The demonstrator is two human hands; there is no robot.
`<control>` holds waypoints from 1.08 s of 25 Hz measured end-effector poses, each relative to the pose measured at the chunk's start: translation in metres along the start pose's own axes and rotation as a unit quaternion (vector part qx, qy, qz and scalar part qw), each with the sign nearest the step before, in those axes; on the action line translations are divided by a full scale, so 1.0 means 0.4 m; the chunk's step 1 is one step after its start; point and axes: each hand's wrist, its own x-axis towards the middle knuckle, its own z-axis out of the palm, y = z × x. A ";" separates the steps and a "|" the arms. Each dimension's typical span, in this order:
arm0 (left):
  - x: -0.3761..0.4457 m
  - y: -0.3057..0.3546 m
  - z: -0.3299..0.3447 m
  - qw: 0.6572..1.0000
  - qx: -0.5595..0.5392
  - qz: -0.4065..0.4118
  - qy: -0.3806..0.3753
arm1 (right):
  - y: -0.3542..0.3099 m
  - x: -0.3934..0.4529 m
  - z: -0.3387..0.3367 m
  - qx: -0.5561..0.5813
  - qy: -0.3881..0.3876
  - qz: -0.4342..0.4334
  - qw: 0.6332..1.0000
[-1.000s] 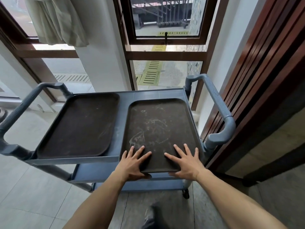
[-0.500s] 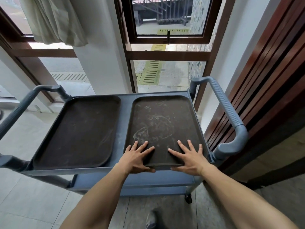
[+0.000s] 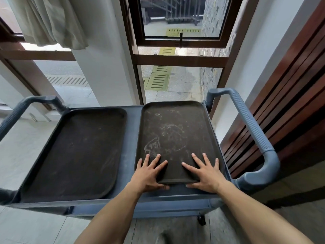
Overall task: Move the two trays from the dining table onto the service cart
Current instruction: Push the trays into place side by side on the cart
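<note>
Two dark brown trays lie side by side on the top shelf of a grey-blue service cart (image 3: 131, 120). The left tray (image 3: 77, 152) rests flat with no hand on it. The right tray (image 3: 174, 134) is scuffed with pale marks. My left hand (image 3: 149, 173) grips the right tray's near left corner, fingers spread on top and thumb under the edge. My right hand (image 3: 204, 171) grips its near right corner the same way.
The cart has a ribbed handle on the right (image 3: 253, 136) and another on the left (image 3: 19, 110). A dark slatted wood wall (image 3: 290, 103) stands close on the right. Windows (image 3: 177, 18), a white pillar (image 3: 102, 55) and a curtain (image 3: 47, 20) are behind the cart.
The right tray has slid farther onto the cart's top shelf under both hands. The view has come closer to the cart.
</note>
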 end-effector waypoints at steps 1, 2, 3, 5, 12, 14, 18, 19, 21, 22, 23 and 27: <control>0.003 0.005 0.008 1.000 0.000 -0.001 0.002 | 0.003 0.003 0.008 0.000 0.000 0.001 1.000; 0.006 0.009 0.014 1.000 0.002 -0.002 0.004 | 0.007 0.005 0.014 0.001 0.001 0.003 1.000; 0.009 0.013 0.021 1.000 0.004 -0.003 0.007 | 0.010 0.005 0.017 0.001 0.002 0.005 1.000; 0.013 0.017 0.027 1.000 0.008 -0.005 0.012 | 0.018 0.009 0.018 0.000 0.000 0.006 1.000; 0.006 0.026 0.023 1.000 -0.011 -0.009 0.020 | 0.018 -0.008 0.050 0.034 0.004 0.003 0.999; -0.004 0.030 0.027 1.000 -0.020 -0.010 0.019 | 0.019 -0.017 0.061 0.045 0.003 -0.001 0.999; -0.045 0.027 0.039 1.000 -0.028 0.004 0.010 | 0.039 -0.035 0.068 0.031 -0.015 -0.036 0.999; -0.055 0.026 0.041 1.000 -0.019 0.009 0.004 | 0.042 -0.040 0.068 0.019 -0.014 -0.044 0.999; -0.069 0.030 0.041 1.000 0.002 0.020 -0.014 | 0.048 -0.043 0.067 -0.010 -0.012 -0.056 0.998; -0.077 0.035 0.041 0.999 0.018 0.023 -0.022 | 0.047 -0.046 0.069 -0.021 -0.008 -0.060 0.998; -0.080 0.039 0.040 0.999 0.033 0.023 -0.023 | 0.046 -0.048 0.069 -0.026 -0.001 -0.060 0.998; -0.091 0.058 0.043 1.000 0.024 0.002 -0.017 | 0.039 -0.063 0.071 -0.022 0.000 -0.056 0.998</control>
